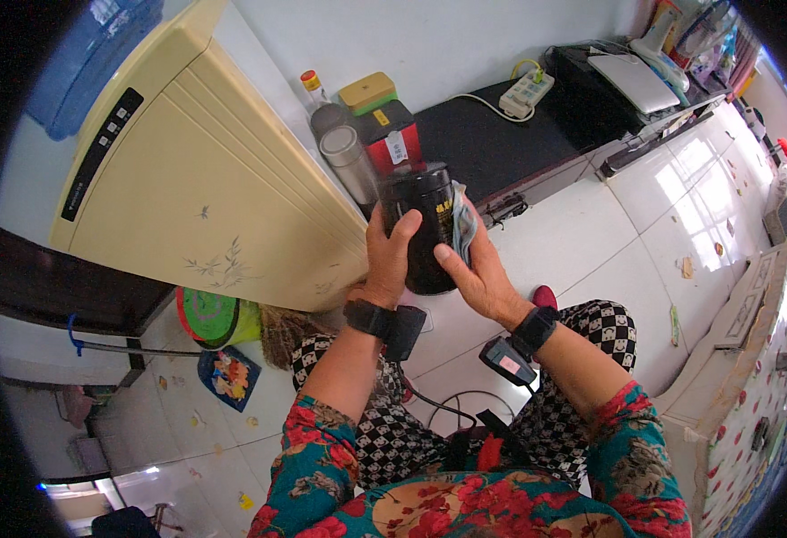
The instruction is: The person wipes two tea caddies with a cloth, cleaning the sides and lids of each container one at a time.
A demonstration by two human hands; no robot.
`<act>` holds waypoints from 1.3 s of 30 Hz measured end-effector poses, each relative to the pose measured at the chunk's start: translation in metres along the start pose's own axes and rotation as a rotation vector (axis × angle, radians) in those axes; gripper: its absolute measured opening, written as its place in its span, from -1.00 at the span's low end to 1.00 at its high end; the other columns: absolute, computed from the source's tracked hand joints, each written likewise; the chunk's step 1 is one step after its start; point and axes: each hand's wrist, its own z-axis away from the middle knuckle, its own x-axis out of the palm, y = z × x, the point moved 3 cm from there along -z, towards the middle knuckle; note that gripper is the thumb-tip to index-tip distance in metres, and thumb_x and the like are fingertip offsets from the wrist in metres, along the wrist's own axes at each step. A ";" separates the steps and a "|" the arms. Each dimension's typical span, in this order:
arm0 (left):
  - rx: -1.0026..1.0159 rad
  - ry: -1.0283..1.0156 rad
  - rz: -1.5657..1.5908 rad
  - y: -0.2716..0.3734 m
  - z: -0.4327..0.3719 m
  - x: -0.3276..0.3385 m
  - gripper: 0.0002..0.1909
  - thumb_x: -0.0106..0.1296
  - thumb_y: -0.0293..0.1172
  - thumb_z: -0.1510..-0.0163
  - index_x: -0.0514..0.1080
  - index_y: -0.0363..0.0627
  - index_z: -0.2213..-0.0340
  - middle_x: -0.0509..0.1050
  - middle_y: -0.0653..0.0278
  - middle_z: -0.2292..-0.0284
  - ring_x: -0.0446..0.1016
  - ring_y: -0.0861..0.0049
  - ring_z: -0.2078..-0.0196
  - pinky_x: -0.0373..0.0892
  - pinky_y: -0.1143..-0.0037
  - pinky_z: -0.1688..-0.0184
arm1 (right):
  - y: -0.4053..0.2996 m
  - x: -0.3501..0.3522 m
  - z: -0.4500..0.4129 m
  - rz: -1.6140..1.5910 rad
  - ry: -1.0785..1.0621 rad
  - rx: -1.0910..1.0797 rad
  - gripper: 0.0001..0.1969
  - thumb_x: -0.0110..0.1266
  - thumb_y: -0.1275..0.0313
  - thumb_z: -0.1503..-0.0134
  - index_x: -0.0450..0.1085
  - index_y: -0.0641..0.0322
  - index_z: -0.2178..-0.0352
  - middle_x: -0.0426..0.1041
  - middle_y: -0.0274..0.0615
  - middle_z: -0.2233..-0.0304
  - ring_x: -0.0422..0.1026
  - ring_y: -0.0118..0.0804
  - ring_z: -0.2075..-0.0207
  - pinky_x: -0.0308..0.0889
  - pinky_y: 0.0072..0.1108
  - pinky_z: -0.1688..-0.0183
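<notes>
A glossy black canister (427,262) with yellow characters is held up between both hands. My left hand (389,259) grips its left side, thumb across the front. A pale blue cloth (463,222) is pressed against the canister's right side by my right hand (479,272), whose thumb rests on the canister. Just behind, on a low black-topped cabinet (487,161), stand a steel tumbler (351,161), a red and black box (393,138), a yellow and green box (368,91) and a bottle with a red and yellow cap (313,84).
A cream water dispenser (205,175) with a blue water bottle (90,60) stands at left, a dustpan (229,378) and a green and red bin (211,316) below it. A power strip (526,94) and a silver laptop (634,82) lie on the cabinets. At right is a cloth-covered table (750,410).
</notes>
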 end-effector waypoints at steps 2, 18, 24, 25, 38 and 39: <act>0.034 0.044 -0.017 0.000 -0.003 -0.003 -0.50 0.02 -0.12 -0.01 0.30 -0.23 0.11 0.41 0.27 0.24 0.40 0.54 0.26 0.37 0.54 0.21 | 0.006 0.001 0.004 0.051 -0.041 0.005 -0.20 -0.01 0.28 -0.13 -0.31 0.42 -0.20 -0.09 0.14 -0.20 -0.09 -0.07 -0.24 -0.17 -0.39 -0.24; -0.058 -0.035 0.000 -0.008 0.008 0.011 -0.49 0.07 -0.19 0.01 0.27 -0.18 0.06 0.39 0.28 0.19 0.35 0.52 0.17 0.28 0.53 0.08 | -0.015 -0.014 -0.021 -0.054 0.104 -0.046 -0.37 -0.24 0.21 -0.24 -0.18 0.38 -0.21 0.00 0.07 -0.19 0.01 -0.16 -0.21 -0.12 -0.46 -0.22; -0.010 0.035 0.050 -0.003 -0.003 -0.011 -0.45 0.11 -0.11 0.05 0.30 -0.21 0.10 0.39 0.29 0.22 0.34 0.54 0.18 0.26 0.52 0.08 | 0.004 -0.011 -0.006 0.016 0.007 0.145 -0.50 -0.31 0.24 -0.26 0.05 0.35 -0.13 0.28 0.13 0.01 0.25 -0.11 -0.05 0.10 -0.46 -0.10; -0.005 0.070 0.055 -0.002 -0.003 -0.014 -0.43 0.12 -0.08 0.07 0.30 -0.23 0.11 0.39 0.29 0.22 0.34 0.54 0.18 0.26 0.52 0.08 | 0.004 -0.013 -0.006 0.091 -0.062 0.258 -0.56 -0.31 0.23 -0.25 0.14 0.35 -0.04 0.35 0.16 0.16 0.34 -0.06 0.09 0.18 -0.41 0.02; -0.038 -0.005 0.179 0.010 -0.002 -0.011 -0.43 0.10 -0.06 0.08 0.29 -0.20 0.12 0.42 0.26 0.27 0.45 0.50 0.30 0.44 0.48 0.26 | -0.004 -0.070 -0.028 0.252 0.088 0.241 -0.61 -0.24 0.19 -0.23 0.36 0.35 0.34 0.42 -0.08 0.51 0.37 -0.31 0.44 0.31 -0.47 0.31; -0.074 -0.040 0.221 0.010 0.000 -0.010 -0.40 0.11 -0.06 0.07 0.28 -0.24 0.10 0.42 0.23 0.23 0.44 0.52 0.25 0.42 0.50 0.20 | -0.003 -0.071 -0.029 0.238 0.114 0.250 -0.62 -0.22 0.19 -0.23 0.36 0.35 0.33 0.43 -0.09 0.50 0.37 -0.33 0.44 0.31 -0.48 0.31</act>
